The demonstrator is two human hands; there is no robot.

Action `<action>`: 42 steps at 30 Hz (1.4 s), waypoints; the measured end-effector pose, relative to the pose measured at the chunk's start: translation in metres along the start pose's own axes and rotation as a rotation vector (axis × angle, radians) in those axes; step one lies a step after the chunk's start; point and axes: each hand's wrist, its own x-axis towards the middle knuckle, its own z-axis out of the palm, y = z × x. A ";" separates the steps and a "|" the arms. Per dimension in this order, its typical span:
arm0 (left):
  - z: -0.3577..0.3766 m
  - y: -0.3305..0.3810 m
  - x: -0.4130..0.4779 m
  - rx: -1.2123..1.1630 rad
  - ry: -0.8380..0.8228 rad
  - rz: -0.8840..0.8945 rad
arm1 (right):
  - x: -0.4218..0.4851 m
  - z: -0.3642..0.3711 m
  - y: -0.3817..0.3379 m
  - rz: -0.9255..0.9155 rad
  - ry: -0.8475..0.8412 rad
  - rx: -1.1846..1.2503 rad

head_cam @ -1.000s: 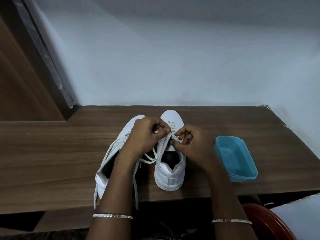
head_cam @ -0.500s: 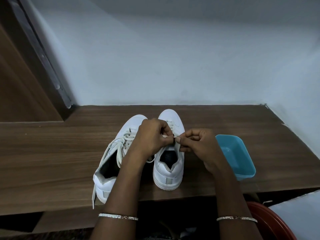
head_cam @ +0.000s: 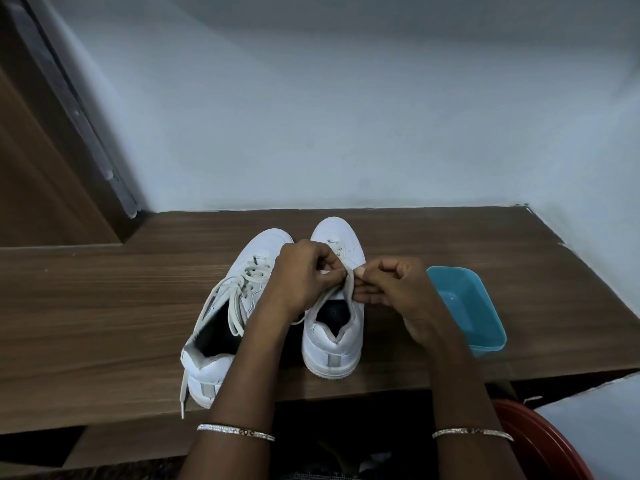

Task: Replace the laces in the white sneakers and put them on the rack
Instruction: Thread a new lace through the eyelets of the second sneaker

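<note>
The person is working over the sneaker on the right (head_cam: 332,348). It is standing upright on the wooden table (head_cam: 104,306) with its heel toward them and its toe toward the wall (head_cam: 346,116), so its eyelets (head_cam: 335,249) are facing up under both hands. The left hand (head_cam: 301,275) is curling its fingers and pinching the lace (head_cam: 349,294) just above the shoe's opening. The right hand (head_cam: 398,292) is meeting it from the other side, thumb and forefinger pressing together on the same strip. Holding it from both sides is probably keeping the lace flat and taut while its end is being fed onward. The end itself is hidden behind the fingers, so which hole it is heading for cannot be told. The rows near the toe are looking threaded.

The sneaker on the left (head_cam: 214,372) is sitting just beside it, angled outward. Its loose lace (head_cam: 239,299) is crossing the front, and one end is trailing over the table edge. A blue tub (head_cam: 467,306) is sitting near the right wrist, apart from the shoes. No rack is showing, so putting the pair away is not yet begun.
</note>
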 end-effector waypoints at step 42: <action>-0.016 -0.027 0.000 0.134 -0.095 -0.061 | 0.003 -0.011 0.000 -0.243 -0.025 -0.308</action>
